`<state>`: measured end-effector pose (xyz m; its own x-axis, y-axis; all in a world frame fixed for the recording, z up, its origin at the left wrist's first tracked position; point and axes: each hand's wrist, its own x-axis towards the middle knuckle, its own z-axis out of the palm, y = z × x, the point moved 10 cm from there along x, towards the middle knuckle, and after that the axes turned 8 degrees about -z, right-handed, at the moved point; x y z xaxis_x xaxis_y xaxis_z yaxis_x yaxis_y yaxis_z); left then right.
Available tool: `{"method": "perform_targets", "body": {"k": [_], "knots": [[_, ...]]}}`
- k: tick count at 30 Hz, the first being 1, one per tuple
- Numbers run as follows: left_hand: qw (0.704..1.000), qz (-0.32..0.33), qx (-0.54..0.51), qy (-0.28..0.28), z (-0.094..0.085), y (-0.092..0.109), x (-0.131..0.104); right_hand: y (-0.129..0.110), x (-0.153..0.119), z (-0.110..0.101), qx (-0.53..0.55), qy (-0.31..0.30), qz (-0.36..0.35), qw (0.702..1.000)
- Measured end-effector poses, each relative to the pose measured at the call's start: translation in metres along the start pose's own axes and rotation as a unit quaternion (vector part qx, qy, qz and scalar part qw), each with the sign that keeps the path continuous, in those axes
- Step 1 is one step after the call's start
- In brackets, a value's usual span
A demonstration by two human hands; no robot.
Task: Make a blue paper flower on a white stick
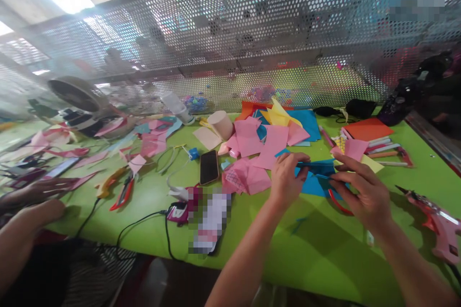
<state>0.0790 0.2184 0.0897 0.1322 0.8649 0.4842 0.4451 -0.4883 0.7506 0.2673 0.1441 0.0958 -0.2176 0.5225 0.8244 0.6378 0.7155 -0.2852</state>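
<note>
A folded blue piece of paper (317, 167) is held between my two hands above the green table. My left hand (289, 175) is closed on its left end, fingers pressed together. At the other end, the fingers and thumb of my right hand (360, 189) pinch the paper's edge. More blue paper (317, 188) lies under the hands, with a red curved handle (340, 204) partly showing below it. Pink sheets (248, 177) are spread just left of my left hand.
A pink glue gun (437, 225) lies at the right edge of the green table (324, 259). A black phone (209, 167), a power strip (180, 212) and red pliers (124, 193) are to the left. Another person's hand (43, 187) rests at far left.
</note>
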Motion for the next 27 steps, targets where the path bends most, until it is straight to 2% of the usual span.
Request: {"method": "perform_targets", "body": {"k": [6, 11, 23, 27], "knots": [[1.000, 0.028, 0.005, 0.014, -0.007, 0.010, 0.000, 0.003, 0.002, 0.005, -0.007, -0.022, 0.000, 1.000], [0.999, 0.050, -0.019, 0.004, -0.008, 0.016, 0.001, 0.005, -0.001, 0.005, 0.004, -0.015, 0.015, 1.000], [0.997, 0.064, 0.018, 0.027, -0.012, 0.017, 0.000, 0.000, 0.000, 0.004, 0.020, -0.007, 0.037, 0.999], [0.995, 0.093, -0.005, 0.042, -0.015, 0.023, -0.003, -0.003, 0.001, 0.005, 0.016, -0.011, 0.026, 0.999]]}}
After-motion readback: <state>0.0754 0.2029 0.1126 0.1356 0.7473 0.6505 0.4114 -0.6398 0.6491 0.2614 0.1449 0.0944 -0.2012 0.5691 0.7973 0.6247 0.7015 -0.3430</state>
